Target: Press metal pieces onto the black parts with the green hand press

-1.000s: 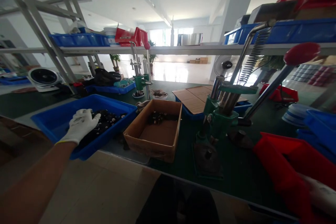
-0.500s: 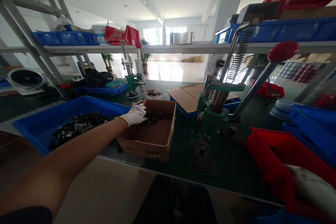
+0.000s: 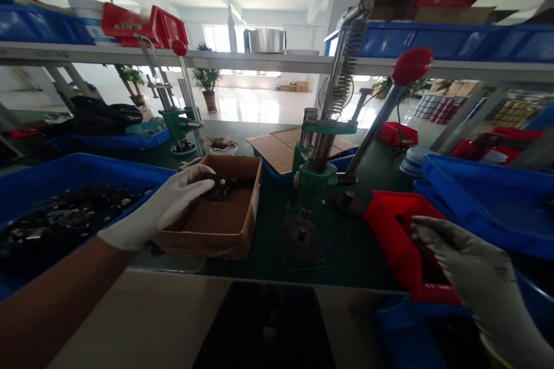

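White knit covers my left hand (image 3: 171,202), reaching over the left wall of the cardboard box (image 3: 212,245). A black part (image 3: 220,187) shows at its fingertips; thumb lies close to the fingers, but I cannot tell whether they pinch the part or merely touch it. Right hand (image 3: 471,259), gloved: fingertips bunched over the red bin (image 3: 384,230); contents of that grip I cannot tell. Obstruction: green press (image 3: 318,181) stands between my two hands, its lever (image 3: 377,127) slanting up toward the right one's side. Left of the left hand: blue tray (image 3: 93,170) holding black pieces. Just beyond the right hand: blue trays (image 3: 489,202).
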`<state>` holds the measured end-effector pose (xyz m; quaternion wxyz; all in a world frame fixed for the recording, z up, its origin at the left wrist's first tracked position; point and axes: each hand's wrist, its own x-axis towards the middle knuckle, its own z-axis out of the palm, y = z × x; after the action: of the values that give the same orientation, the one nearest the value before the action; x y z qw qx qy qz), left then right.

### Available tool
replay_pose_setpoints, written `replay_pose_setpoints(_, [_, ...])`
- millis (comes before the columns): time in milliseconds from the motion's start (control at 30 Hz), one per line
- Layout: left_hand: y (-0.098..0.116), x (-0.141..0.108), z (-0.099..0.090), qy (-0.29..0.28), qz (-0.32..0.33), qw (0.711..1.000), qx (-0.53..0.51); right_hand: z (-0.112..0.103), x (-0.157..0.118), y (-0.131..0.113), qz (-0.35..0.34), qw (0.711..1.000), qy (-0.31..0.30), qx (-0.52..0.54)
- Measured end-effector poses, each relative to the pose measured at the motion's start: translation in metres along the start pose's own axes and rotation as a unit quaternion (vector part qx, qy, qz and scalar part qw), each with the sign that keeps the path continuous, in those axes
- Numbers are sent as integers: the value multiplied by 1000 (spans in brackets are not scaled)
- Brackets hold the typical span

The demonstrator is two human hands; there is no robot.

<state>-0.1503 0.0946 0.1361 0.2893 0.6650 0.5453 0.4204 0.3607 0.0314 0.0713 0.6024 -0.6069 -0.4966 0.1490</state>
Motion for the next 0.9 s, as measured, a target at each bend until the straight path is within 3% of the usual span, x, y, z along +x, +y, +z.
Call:
replay_pose_setpoints(67, [15,-46,37,-18,-76,984,-160,33,-21,-16,26,994,-90,54])
replay_pose_setpoints(167, [19,-106,104,-119,-212,912,-330,90,-46,-25,55,968,-223,101])
replay_pose_setpoints(233, [12,-130,143,-157,-302,857,-386,124,-55,-20,78,955,-265,105])
replay_pose_setpoints(300, [4,-140,169,-167,-350,825,-412,150,-59,-9,83,955,-268,99])
replay_pose_setpoints(367, [-2,-140,180,-162,-341,836,-398,167,-58,3,76,958,-260,90])
replay_pose_setpoints(500, [-11,-128,181,-104,-232,920,-298,179,-59,13,52,963,-257,66])
replay_pose_setpoints(567, [-16,-120,181,-64,-178,944,-270,179,-61,12,39,964,-258,57])
replay_pose_setpoints(733, [-20,-95,189,-10,-132,956,-260,171,-66,8,26,967,-251,41])
replay_pose_setpoints(900, [-13,-70,200,10,-131,939,-317,157,-72,7,-13,977,-212,16])
